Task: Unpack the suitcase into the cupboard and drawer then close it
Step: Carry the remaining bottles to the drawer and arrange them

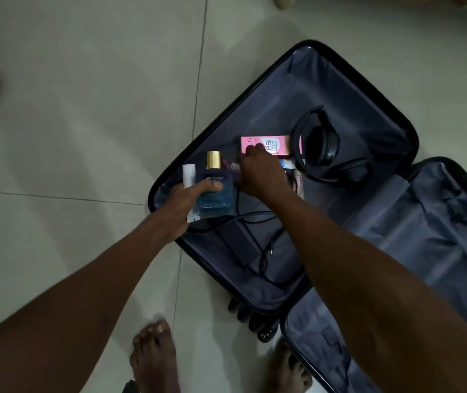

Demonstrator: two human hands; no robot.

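An open dark suitcase (348, 89) lies on the tiled floor with grey lining showing. My left hand (182, 205) holds a blue perfume bottle (216, 194) with a gold cap, together with a white tube (189, 177), over the left half. My right hand (260, 173) reaches down among small items, its fingertips touching a pink BB cream box (272, 144); whether it grips the box I cannot tell. Black headphones (326, 148) lie to the right of the box. A black charger with cables (241, 245) lies lower in the same half.
The suitcase's other half (436, 236) lies open to the right, with a zipped lining. Its wheels (263, 327) face my bare feet (155, 355) at the bottom. Pale floor tiles (84, 123) spread to the left and beyond.
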